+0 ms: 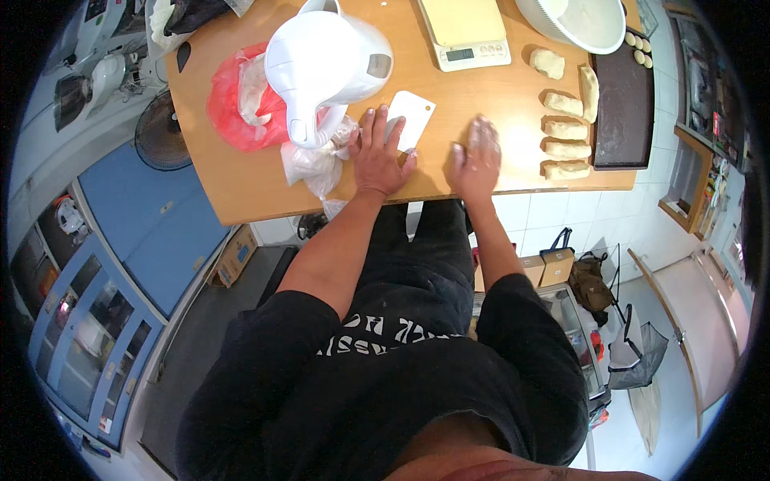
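Dough logs (567,150) lie right of the right hand (476,159), its blurred fingers close together over the tabletop (457,92), left hand (378,164) with fingers spread at a white scraper (415,116).

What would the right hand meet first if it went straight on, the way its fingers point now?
Probably the near edge of the white scale; nothing seems to stand nearer in front of the right hand. The hand's height is hard to judge, so it might pass above.
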The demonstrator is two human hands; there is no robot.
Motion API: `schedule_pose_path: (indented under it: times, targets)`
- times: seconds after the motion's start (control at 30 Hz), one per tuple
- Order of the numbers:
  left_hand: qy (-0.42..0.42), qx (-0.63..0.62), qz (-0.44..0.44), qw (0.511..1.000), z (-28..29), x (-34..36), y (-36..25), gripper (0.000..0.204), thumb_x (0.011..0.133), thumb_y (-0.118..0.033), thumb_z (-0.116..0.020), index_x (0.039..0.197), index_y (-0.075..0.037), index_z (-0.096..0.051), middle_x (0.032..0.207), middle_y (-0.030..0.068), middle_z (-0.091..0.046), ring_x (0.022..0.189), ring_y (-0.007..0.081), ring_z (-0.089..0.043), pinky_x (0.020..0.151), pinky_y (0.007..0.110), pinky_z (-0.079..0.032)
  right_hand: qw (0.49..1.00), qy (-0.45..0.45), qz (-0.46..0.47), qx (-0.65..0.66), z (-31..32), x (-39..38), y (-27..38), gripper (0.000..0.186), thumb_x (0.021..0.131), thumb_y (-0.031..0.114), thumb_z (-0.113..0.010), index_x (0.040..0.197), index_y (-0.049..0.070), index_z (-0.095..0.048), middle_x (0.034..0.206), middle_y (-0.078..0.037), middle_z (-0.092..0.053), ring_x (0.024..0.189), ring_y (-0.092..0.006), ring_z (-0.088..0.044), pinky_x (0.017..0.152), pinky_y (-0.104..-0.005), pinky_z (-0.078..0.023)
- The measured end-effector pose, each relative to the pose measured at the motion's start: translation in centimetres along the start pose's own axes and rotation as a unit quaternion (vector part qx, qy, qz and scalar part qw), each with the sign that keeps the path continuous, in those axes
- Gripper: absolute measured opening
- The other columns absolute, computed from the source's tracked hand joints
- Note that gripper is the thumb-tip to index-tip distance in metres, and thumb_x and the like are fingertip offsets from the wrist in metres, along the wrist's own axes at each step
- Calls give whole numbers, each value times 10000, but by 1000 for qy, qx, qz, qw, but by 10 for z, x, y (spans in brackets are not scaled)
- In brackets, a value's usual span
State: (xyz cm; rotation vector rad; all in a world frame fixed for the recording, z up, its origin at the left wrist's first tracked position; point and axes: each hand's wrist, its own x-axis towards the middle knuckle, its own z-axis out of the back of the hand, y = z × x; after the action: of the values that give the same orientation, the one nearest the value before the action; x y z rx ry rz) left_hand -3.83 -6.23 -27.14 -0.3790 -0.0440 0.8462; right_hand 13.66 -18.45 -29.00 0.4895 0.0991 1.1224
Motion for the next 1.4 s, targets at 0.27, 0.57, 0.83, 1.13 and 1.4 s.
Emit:
schedule_pose_path:
  times: [0.27, 0.57, 0.83, 1.13, 1.4]
  targets:
    - [-11, -13, -15, 1000, 0, 3, 0, 674, 803, -430, -665, 1419, -178, -559, 1597, 151, -372, 1488, 346, -297, 1155, 575, -199, 986, -134, -53, -87, -6, 58, -49, 477, 971, 199, -646, 1375, -35, -548, 1415, -241, -567, 1333, -432, -517, 1124, -546, -395]
    - [-5, -30, 0, 1000, 5, -3, 1, 679, 792, -416, -677, 1419, -184, -558, 1601, 145, -370, 1488, 348, -301, 1130, 600, -239, 989, -47, -113, -78, 10, -12, -19, 575, 962, 223, -622, 1461, -21, -473, 1532, -275, -430, 1401, -481, -424, 1153, -574, -344]
    - [4, -33, 1, 999, 3, 2, 2, 682, 799, -414, -686, 1412, -150, -544, 1596, 142, -374, 1494, 340, -292, 1137, 591, -236, 999, 6, -28, -46, -4, 21, 19, 579, 946, 225, -623, 1447, -30, -487, 1500, -266, -482, 1382, -452, -465, 1141, -554, -358]
    - [9, -21, -12, 1000, 1, 0, 4, 729, 803, -438, -705, 1446, -170, -491, 1617, 128, -326, 1505, 336, -261, 1146, 602, -224, 978, -101, -124, -134, 1, 67, -33, 557, 969, 233, -601, 1452, -24, -493, 1488, -259, -496, 1406, -455, -431, 1163, -557, -331]
    - [-6, -21, -12, 1000, -3, -3, 6, 748, 816, -441, -701, 1467, -202, -420, 1627, 127, -299, 1508, 350, -250, 1120, 631, -245, 996, -15, -77, -43, 8, -12, 10, 527, 945, 193, -618, 1439, 32, -532, 1494, -251, -493, 1415, -453, -419, 1155, -575, -338]
